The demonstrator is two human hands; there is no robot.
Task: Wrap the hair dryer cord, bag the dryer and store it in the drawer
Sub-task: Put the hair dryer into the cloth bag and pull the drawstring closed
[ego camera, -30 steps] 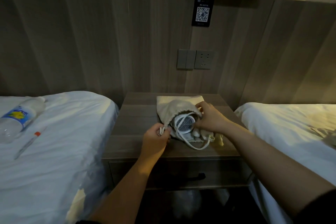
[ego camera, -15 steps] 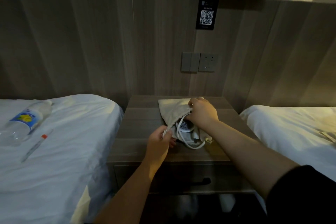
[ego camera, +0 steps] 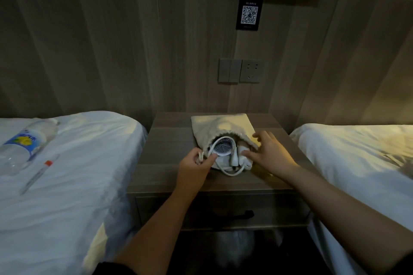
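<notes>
Lying on the wooden nightstand (ego camera: 169,176) between two white beds: a beige drawstring bag (ego camera: 220,125), mouth turned toward the near edge, with the white hair dryer (ego camera: 223,148) sitting partly inside, its round grille end showing at the opening. Trailing out of the bag mouth, the white cord (ego camera: 232,172), looping on the tabletop just in front, plug lying beside the grille.

Pinching the bag's left rim and drawstring with the left hand (ego camera: 194,168), fingers curled closed around the fabric. Hovering at the right side of the opening with the right hand (ego camera: 268,153), fingers spread wide and loose, thumb tip touching or nearly touching the white bundle by the plug; gripping nothing.

Staying shut below the tabletop, the drawer (ego camera: 201,212), dark handle on its front. Resting on the left bed (ego camera: 78,185), well apart from the nightstand: a plastic water bottle (ego camera: 26,143) and, nearer, a slim pen (ego camera: 39,173) with an orange band. Sitting on the far wall panel above the nightstand, a switch and socket (ego camera: 240,71).
</notes>
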